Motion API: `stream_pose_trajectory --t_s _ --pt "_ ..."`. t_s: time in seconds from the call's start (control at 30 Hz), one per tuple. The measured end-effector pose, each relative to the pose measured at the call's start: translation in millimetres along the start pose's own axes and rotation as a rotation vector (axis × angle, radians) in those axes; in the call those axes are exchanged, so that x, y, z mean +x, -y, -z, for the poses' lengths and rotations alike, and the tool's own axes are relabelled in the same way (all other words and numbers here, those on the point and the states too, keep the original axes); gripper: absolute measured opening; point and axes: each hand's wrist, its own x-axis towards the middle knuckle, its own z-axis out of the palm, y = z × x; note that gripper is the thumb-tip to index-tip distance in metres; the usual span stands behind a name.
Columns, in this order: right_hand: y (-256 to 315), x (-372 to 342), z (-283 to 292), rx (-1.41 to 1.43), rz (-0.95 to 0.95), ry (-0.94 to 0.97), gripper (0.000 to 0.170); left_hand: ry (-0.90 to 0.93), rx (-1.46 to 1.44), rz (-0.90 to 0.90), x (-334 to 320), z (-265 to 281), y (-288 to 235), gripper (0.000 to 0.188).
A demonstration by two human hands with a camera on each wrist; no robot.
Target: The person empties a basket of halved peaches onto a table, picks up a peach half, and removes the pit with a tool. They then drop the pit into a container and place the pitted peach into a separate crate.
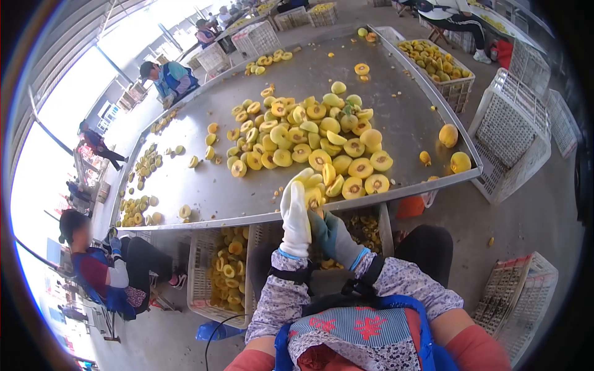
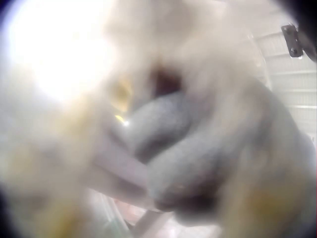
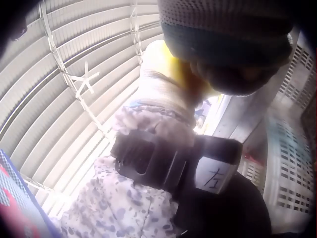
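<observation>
My left hand (image 1: 296, 216), in a white glove, holds a yellow peach half (image 1: 314, 198) over the front edge of the metal table. My right hand (image 1: 334, 236), in a grey-green glove, is right at the lower side of that fruit. Curled grey glove fingers (image 2: 168, 134) fill the blurred left wrist view; I cannot tell what is inside them. Yellow fruit (image 3: 176, 67) shows between both gloves in the right wrist view. Beyond the hands lies a large pile of peach halves (image 1: 297, 133), many with reddish centres.
The metal table (image 1: 204, 185) has a raised rim. Below it stand a crate of peach halves (image 1: 229, 266) and another fruit-filled crate (image 1: 365, 232). White crates (image 1: 513, 123) are at the right. A seated person (image 1: 105, 266) works at the left; another person (image 1: 170, 80) leans at the far side.
</observation>
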Motion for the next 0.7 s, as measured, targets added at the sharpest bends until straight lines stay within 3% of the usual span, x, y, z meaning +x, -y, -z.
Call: stream_pose_trajectory --t_s 0.1,0.17,0.2,0.27,0.33,0.4,0.53,0.6,0.63,0.67,0.7 --pt "47.6 -6.4 12.5 0.174 -0.034 0.096 0.054 0.069 -0.025 0.160 6.6 6.1 -8.3 0.038" --pt "79.5 -7.5 30.0 0.285 -0.474 0.369 0.055 0.170 0.003 0.195 13.6 17.9 -9.7 0.037" --pt "80.2 -6.1 34.5 0.279 -0.465 0.363 0.055 0.268 0.044 0.243 15.6 22.3 -9.4 0.036" --pt "79.0 -5.5 39.5 0.073 -0.474 0.424 0.060 0.292 0.053 0.265 16.4 23.0 -9.7 0.035" --pt "80.6 -4.1 40.9 0.101 -0.518 0.390 0.059 0.297 0.125 0.321 16.3 23.6 -10.0 0.035" --pt "84.7 -2.5 47.3 0.314 -0.800 0.525 0.061 0.326 0.106 0.323 17.2 23.9 -10.3 0.035" --pt "98.2 -8.6 42.2 0.192 -0.763 0.409 0.061 0.255 0.182 0.333 11.3 9.8 -11.6 0.033" --pt "87.5 -11.9 40.8 0.246 -0.565 0.410 0.058 0.088 0.233 0.224 4.6 3.0 -7.9 0.033" --pt "111.0 -10.5 49.3 0.269 -0.777 0.484 0.056 0.068 0.161 0.262 2.6 1.3 -10.0 0.034" --pt "102.8 -8.8 51.4 0.263 -0.772 0.463 0.056 0.094 0.040 0.269 1.5 4.7 -7.4 0.035" --pt "85.5 -6.5 51.2 0.429 -0.806 0.569 0.056 0.125 -0.025 0.288 0.1 7.0 -6.3 0.037"
